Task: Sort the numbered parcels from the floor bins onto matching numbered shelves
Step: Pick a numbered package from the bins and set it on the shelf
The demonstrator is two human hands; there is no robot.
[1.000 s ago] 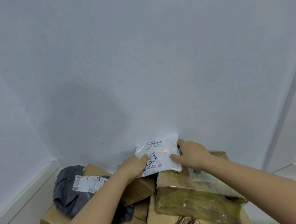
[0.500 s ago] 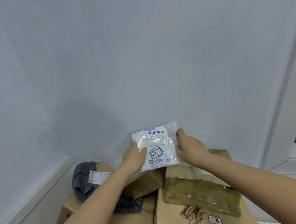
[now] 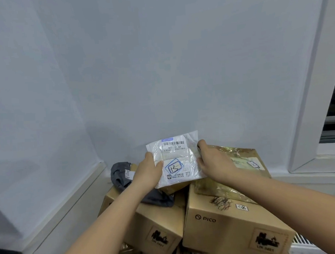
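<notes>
Both hands, left (image 3: 148,171) and right (image 3: 213,162), gripping white parcel (image 3: 175,159), fingertips hidden behind it.

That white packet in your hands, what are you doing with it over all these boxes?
A person holds a white packet in both hands, the left hand at its left edge and the right hand at its right edge, label facing up as if reading it. It is lifted above a pile of parcels by the wall: a grey bag, a taped parcel and a box marked 08. No shelf is in view, so it is not yet placed.
</notes>
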